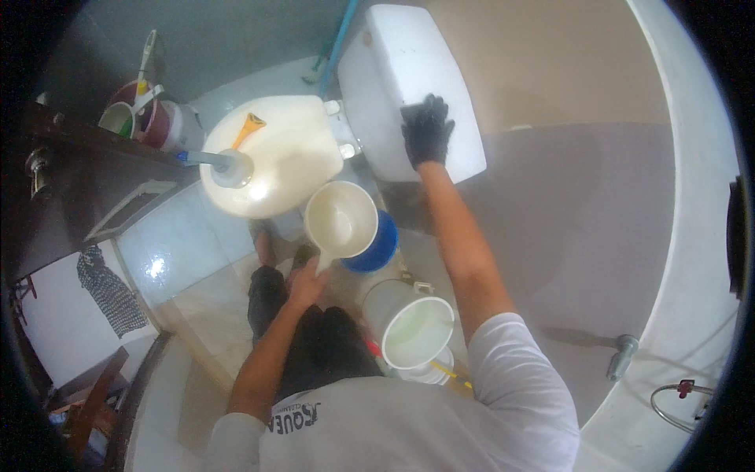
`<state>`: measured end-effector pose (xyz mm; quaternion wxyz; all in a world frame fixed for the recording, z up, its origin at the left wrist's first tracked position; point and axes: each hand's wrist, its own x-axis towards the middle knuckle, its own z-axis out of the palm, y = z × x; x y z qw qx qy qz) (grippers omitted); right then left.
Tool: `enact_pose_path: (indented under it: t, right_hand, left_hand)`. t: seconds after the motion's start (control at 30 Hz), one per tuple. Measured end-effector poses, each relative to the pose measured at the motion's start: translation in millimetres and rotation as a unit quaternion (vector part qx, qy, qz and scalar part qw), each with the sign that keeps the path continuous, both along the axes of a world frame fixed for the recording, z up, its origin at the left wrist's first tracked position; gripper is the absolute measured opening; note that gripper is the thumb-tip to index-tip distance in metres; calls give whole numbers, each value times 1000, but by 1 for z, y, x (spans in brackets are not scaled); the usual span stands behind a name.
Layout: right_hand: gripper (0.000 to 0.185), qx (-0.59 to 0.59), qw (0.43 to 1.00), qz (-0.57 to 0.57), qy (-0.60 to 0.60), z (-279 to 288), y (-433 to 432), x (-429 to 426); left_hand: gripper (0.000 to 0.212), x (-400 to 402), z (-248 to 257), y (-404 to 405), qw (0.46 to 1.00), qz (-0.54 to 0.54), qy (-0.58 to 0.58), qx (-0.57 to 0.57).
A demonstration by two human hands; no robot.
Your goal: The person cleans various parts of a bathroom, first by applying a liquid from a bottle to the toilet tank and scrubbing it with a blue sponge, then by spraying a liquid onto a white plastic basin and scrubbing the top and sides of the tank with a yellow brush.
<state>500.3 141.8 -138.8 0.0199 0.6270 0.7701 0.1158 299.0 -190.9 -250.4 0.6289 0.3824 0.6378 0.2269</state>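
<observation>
My left hand (307,282) is bare and grips the handle of a cream plastic dipper (342,218). The dipper's open bowl faces up, over part of a blue bucket (377,251). My right hand (427,133), in a black glove, presses flat on the white toilet cistern (407,53). A dark pad (414,113) shows at the edge of its fingers. The toilet's cream lid (295,147) is down. On it lie an orange-handled tool (249,127) and a pale plastic bottle (235,170) with a grey part sticking out sideways.
A white bucket (377,307) holding pale liquid stands beside my legs. Stacked pails with a brush (141,112) are beyond the toilet, to the left. A dark wooden door frame (76,171) runs along the left side. A metal fitting (622,357) juts from the wall at right.
</observation>
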Motion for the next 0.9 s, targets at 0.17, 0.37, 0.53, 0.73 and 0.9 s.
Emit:
enact_pose_path:
  t: [0.17, 0.37, 0.53, 0.73, 0.9]
  right_hand:
    - [76, -67, 996, -63, 5, -5, -75, 47]
    - [91, -50, 993, -102, 42, -2, 46, -4]
    - [76, -78, 992, -69, 73, -11, 13, 3]
    - [61, -73, 980, -146, 114, -8, -8, 8]
    - [63, -91, 932, -320, 146, 18, 83, -29]
  left_hand:
    - [33, -29, 27, 20, 997, 61, -44, -33]
    - [37, -43, 30, 41, 999, -9, -22, -34]
    - [50, -69, 18, 58, 996, -32, -50, -66]
    - [40, -97, 38, 85, 997, 6, -63, -51]
    - [50, -114, 20, 96, 988, -16, -108, -112]
